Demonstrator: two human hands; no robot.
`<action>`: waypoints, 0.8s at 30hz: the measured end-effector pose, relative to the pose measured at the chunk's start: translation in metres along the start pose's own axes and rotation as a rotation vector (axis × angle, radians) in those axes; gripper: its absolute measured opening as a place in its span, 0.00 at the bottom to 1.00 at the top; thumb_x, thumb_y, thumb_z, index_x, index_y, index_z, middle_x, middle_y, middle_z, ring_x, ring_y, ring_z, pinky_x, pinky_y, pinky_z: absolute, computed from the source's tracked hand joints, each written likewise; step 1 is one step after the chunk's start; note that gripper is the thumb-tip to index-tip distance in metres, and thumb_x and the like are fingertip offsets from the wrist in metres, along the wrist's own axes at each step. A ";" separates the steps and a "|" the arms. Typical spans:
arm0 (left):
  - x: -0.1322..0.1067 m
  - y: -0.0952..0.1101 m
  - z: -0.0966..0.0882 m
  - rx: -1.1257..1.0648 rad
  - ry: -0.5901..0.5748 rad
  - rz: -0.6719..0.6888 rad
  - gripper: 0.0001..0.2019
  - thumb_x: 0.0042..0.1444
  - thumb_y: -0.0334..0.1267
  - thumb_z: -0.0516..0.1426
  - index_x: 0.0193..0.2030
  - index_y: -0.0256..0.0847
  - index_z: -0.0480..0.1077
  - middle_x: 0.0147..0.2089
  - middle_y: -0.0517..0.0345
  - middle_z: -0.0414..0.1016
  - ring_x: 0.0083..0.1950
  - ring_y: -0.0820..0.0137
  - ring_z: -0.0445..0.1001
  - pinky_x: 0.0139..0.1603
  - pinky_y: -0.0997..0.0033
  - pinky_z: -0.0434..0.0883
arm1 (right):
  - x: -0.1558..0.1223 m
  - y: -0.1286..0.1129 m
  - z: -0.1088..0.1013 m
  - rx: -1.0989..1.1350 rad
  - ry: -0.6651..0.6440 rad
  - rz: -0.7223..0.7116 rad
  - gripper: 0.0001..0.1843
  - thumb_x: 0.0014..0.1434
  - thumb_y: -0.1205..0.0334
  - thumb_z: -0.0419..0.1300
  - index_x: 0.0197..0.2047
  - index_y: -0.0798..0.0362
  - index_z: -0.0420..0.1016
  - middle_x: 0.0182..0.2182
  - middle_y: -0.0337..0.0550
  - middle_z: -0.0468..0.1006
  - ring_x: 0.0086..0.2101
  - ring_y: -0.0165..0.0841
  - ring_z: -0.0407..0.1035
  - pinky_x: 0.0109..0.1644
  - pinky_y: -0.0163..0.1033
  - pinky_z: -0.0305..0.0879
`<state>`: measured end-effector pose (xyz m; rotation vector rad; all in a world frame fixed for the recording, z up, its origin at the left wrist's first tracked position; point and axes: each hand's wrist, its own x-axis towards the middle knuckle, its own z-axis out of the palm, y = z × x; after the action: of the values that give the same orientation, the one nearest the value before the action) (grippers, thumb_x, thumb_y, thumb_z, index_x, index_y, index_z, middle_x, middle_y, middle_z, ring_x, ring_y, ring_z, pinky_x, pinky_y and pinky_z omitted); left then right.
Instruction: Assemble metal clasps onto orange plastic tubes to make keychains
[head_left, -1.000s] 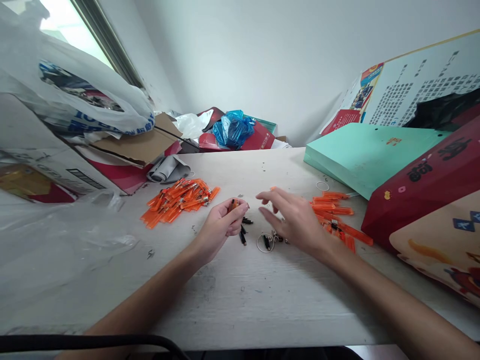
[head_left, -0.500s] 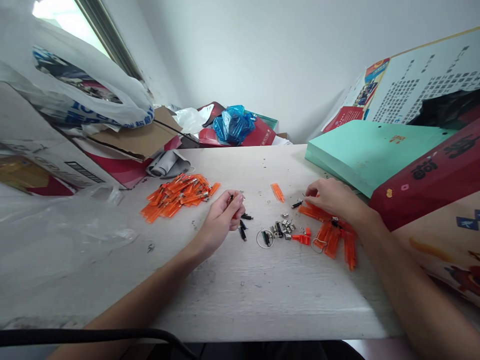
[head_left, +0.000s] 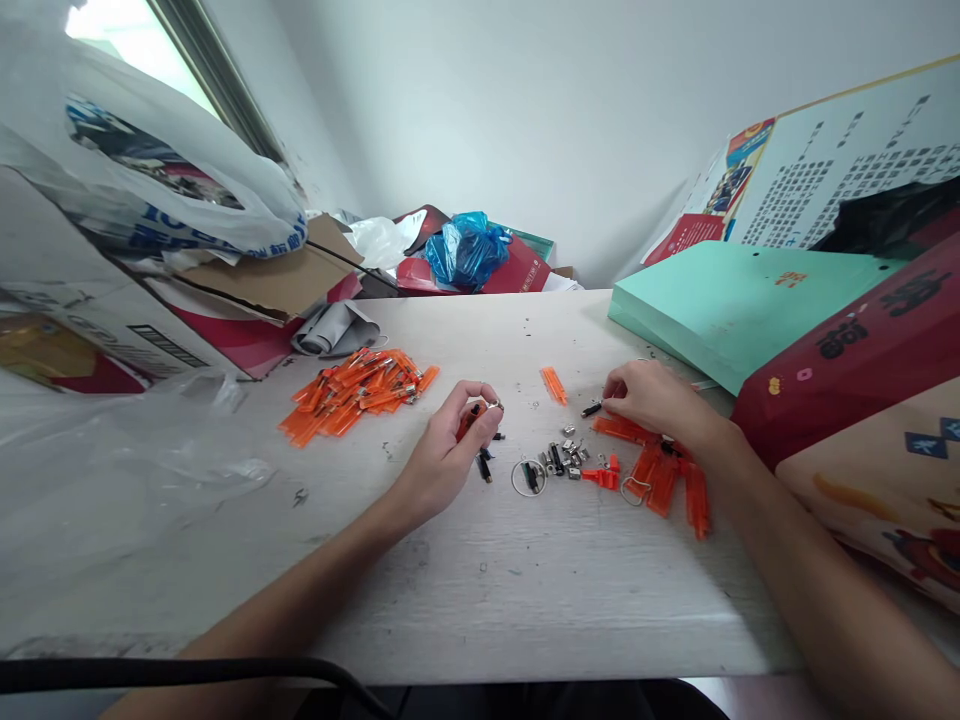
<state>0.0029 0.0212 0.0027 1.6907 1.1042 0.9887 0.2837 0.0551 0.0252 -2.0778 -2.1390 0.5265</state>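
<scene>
Remotely, through the head camera, I see the left hand (head_left: 442, 455) with fingers clamped on small parts (head_left: 493, 405); the right hand's (head_left: 656, 402) fingertips meet at a black cylinder (head_left: 592, 409) beside orange plastic pieces (head_left: 662, 485), though I cannot tell whether they grip it.

An orange cluster (head_left: 658, 480) of translucent, long, flat pieces lies on the tabletop (head_left: 525, 610), fanned and overlapping; some ends point toward the person, and one piece juts left. Just beyond the cluster's left end, a slim black piece (head_left: 591, 409) lies slantwise at the fingertips of the right hand (head_left: 651, 402); whether it is gripped cannot be told. Well to the cluster's left, an orange piece (head_left: 466, 420) sits in the curled left hand (head_left: 442, 445), mostly hidden by the fingers, with a small shiny metal part (head_left: 495, 405) at the fingertips.
</scene>
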 end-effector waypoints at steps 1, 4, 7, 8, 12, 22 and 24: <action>-0.001 0.000 0.000 0.015 -0.005 0.006 0.10 0.70 0.48 0.55 0.48 0.44 0.65 0.30 0.65 0.59 0.30 0.74 0.58 0.30 0.74 0.56 | 0.000 -0.001 0.001 0.001 0.012 -0.006 0.07 0.56 0.69 0.61 0.28 0.53 0.79 0.23 0.43 0.77 0.21 0.29 0.63 0.27 0.37 0.49; -0.004 0.002 0.002 0.070 -0.019 0.017 0.09 0.71 0.47 0.53 0.50 0.45 0.65 0.30 0.65 0.59 0.31 0.73 0.59 0.32 0.73 0.58 | -0.001 -0.003 0.003 0.005 0.054 -0.035 0.07 0.56 0.70 0.60 0.30 0.54 0.79 0.26 0.44 0.78 0.23 0.29 0.63 0.28 0.37 0.49; -0.006 0.003 0.004 0.088 -0.025 0.027 0.09 0.71 0.47 0.53 0.50 0.46 0.65 0.30 0.65 0.60 0.32 0.72 0.61 0.34 0.73 0.59 | -0.001 -0.003 0.006 0.012 0.085 -0.058 0.08 0.56 0.71 0.58 0.32 0.54 0.80 0.28 0.45 0.80 0.25 0.30 0.64 0.27 0.37 0.50; -0.006 0.003 0.004 0.088 -0.025 0.031 0.09 0.71 0.47 0.53 0.50 0.46 0.65 0.30 0.65 0.61 0.32 0.72 0.61 0.34 0.73 0.59 | 0.000 -0.002 0.007 0.015 0.088 -0.066 0.09 0.55 0.72 0.58 0.33 0.54 0.80 0.29 0.45 0.80 0.25 0.31 0.65 0.27 0.37 0.51; -0.006 0.003 0.002 0.118 -0.033 0.046 0.09 0.72 0.47 0.51 0.50 0.46 0.64 0.31 0.65 0.61 0.31 0.72 0.61 0.35 0.72 0.59 | 0.003 0.000 0.011 0.030 0.085 -0.114 0.13 0.53 0.74 0.58 0.38 0.54 0.82 0.34 0.45 0.83 0.30 0.32 0.70 0.31 0.36 0.57; -0.006 0.003 0.002 0.225 -0.057 0.082 0.07 0.72 0.45 0.50 0.47 0.44 0.62 0.30 0.65 0.63 0.31 0.72 0.63 0.35 0.72 0.61 | -0.005 -0.008 0.003 0.206 0.330 -0.162 0.13 0.57 0.68 0.60 0.45 0.54 0.80 0.35 0.45 0.83 0.36 0.37 0.75 0.35 0.38 0.66; -0.007 0.003 0.002 0.247 -0.069 0.080 0.08 0.72 0.45 0.50 0.47 0.44 0.62 0.31 0.65 0.64 0.31 0.72 0.64 0.34 0.72 0.61 | -0.009 -0.014 0.001 0.402 0.378 -0.235 0.11 0.58 0.65 0.62 0.44 0.54 0.80 0.35 0.45 0.83 0.37 0.37 0.76 0.36 0.39 0.69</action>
<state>0.0039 0.0138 0.0036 1.9655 1.1587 0.8630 0.2711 0.0456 0.0302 -1.5450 -1.8422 0.4459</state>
